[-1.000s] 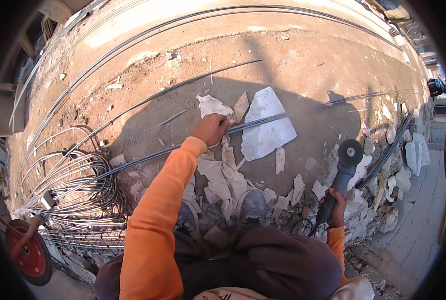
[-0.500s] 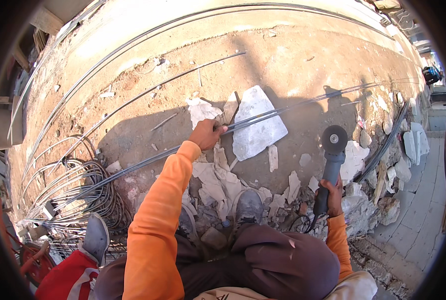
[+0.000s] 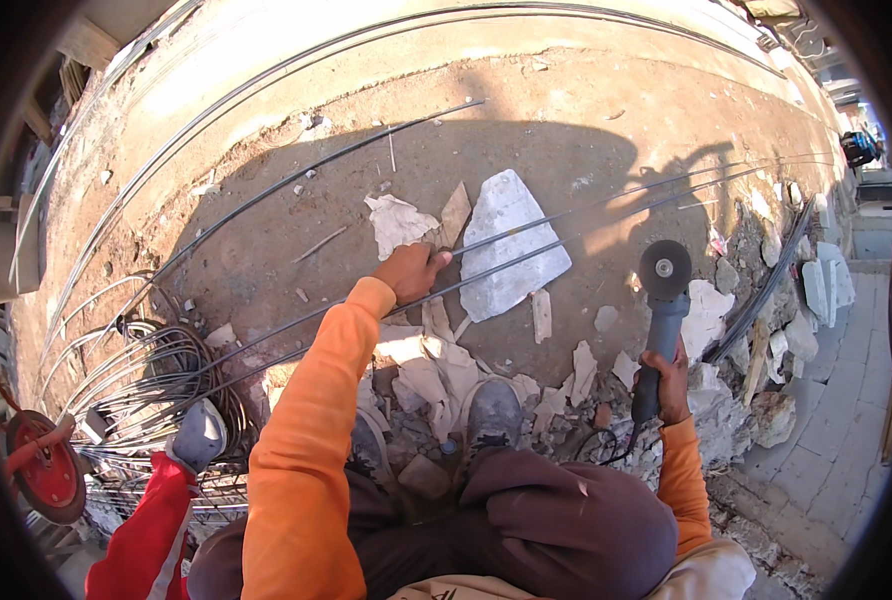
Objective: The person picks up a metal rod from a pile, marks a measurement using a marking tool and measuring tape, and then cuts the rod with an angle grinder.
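Note:
My left hand [image 3: 413, 268] is closed on a thin steel rebar [image 3: 511, 231] that runs diagonally over a pale stone slab [image 3: 516, 202]. A second rebar [image 3: 500, 267] lies just below it, also across the slab. Beside the hand are thin broken pale pieces [image 3: 398, 220] on the dirt. My right hand [image 3: 666, 370] is wrapped round the body of a dark angle grinder [image 3: 667, 315], its disc upward, to the right of the slab. A cable loops down from its handle.
A coiled rebar bundle [image 3: 163, 370] lies left, more bars [image 3: 769, 280] right along a rubble edge [image 3: 771, 420]. A red wheel [image 3: 41, 455] stands lower left, near a person's red-clad leg [image 3: 141, 535] and grey shoe [image 3: 196, 435]. Grey paving [image 3: 851, 360] lies right.
The bars by my left hand have spread apart into two lines. The grinder has risen slightly in view. The other person's foot has entered at the lower left. A shadow now reaches further up the ground.

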Available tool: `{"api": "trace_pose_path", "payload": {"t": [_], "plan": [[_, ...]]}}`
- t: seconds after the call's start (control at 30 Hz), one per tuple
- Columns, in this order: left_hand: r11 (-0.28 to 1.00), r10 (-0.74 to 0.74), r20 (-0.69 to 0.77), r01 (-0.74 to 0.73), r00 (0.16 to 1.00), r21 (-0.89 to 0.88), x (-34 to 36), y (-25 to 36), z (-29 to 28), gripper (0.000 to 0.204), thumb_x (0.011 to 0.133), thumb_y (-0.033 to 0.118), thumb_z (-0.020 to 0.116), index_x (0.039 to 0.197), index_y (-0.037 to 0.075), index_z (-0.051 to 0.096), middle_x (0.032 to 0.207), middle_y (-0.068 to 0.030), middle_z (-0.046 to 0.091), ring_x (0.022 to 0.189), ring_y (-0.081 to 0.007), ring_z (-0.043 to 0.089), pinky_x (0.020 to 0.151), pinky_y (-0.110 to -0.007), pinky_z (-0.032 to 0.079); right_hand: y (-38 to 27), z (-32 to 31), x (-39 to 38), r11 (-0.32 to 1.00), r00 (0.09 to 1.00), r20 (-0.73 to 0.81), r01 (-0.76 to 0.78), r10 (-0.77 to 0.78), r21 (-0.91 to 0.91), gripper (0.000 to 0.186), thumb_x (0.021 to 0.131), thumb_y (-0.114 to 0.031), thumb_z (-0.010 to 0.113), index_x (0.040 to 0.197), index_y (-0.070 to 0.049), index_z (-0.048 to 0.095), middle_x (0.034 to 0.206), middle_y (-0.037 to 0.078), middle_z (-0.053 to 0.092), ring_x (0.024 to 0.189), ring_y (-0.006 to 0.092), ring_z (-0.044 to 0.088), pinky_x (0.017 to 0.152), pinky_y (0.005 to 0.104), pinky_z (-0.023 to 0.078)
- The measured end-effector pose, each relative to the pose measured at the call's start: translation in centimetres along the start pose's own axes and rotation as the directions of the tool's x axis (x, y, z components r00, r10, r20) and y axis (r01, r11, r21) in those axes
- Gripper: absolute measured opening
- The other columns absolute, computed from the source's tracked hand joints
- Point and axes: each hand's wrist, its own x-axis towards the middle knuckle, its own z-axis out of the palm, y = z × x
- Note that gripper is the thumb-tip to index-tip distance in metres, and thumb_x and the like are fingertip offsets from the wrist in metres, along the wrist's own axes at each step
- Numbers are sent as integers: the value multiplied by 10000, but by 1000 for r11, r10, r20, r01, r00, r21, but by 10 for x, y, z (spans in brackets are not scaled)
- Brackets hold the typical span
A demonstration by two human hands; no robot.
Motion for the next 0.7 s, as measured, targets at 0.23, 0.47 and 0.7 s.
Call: {"api": "trace_pose_path", "payload": {"t": [0.23, 0.47, 0.7], "plan": [[915, 374, -541, -205, 753, 348, -27, 39, 42, 262, 946, 288, 704, 1010, 37, 665, 1024, -123, 643, 1042, -327, 601, 904, -446, 461, -16, -8, 0, 997, 997, 68, -26, 31, -69, 693, 809, -68, 716, 1459, -85, 479, 866, 45, 589, 542, 167, 602, 470, 315, 537], [934, 283, -546, -97, 788, 344, -41, 25, 97, 310, 1042, 355, 598, 1072, 60, 686, 1023, -137, 687, 897, -367, 701, 802, -489, 549, -46, 5, 3, 972, 987, 133, -57, 89, -230, 626, 789, -93, 779, 1367, -41, 544, 960, 38, 609, 700, 143, 618, 585, 301, 548], [949, 301, -496, -203, 815, 242, -56, 24, 111, 274, 1017, 357, 653, 926, 102, 694, 794, -105, 654, 620, -363, 667, 534, -480, 523, -46, -7, 19, 904, 974, 219, 145, -59, -401, 607, 770, -107, 780, 1331, -8, 570, 1057, 44, 645, 932, 150, 599, 871, 303, 498]]}}
